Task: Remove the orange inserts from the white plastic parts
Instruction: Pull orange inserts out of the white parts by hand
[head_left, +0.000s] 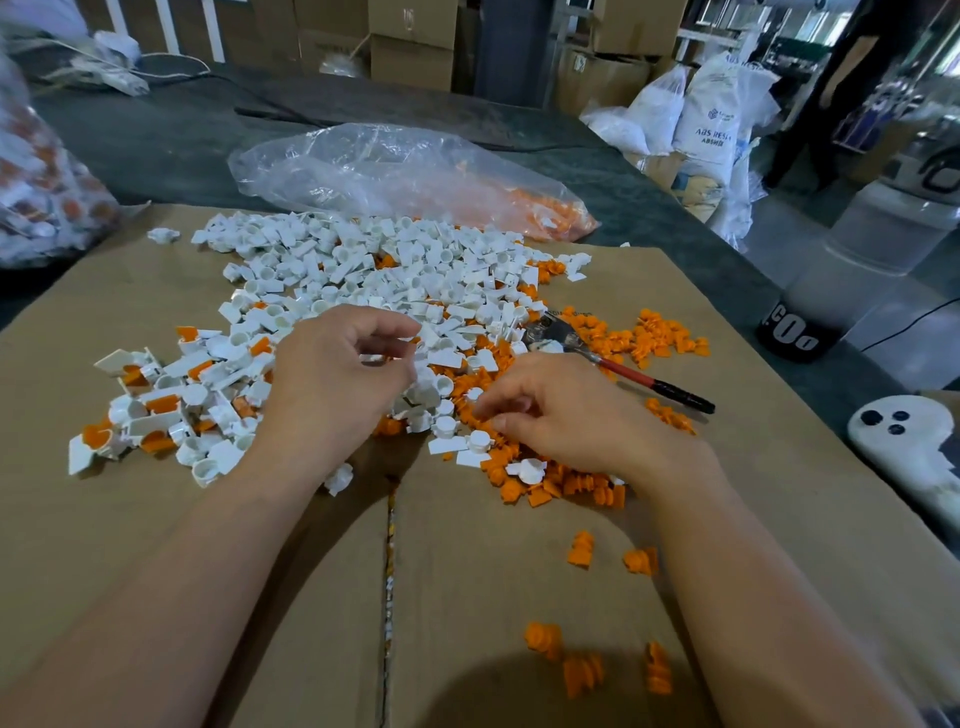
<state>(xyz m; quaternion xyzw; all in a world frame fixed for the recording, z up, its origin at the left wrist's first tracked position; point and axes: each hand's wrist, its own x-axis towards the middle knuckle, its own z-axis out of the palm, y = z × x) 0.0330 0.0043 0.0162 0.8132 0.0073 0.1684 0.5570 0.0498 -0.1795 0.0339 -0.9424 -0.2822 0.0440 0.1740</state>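
Pliers (569, 339) lie just beyond your right hand (566, 415), among loose orange inserts (654, 338). White plastic parts (363, 260) heap mid-cardboard (467, 597), which is bare near you. A clear bag (405, 171) behind the heap holds more inserts. Your left hand (337, 379) and right hand curl over the pile; I cannot tell what they grasp.

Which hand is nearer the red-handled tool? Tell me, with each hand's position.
Right. The right hand lies just in front of the red-handled tool, close to its metal head; the left hand is farther left, over the white parts.
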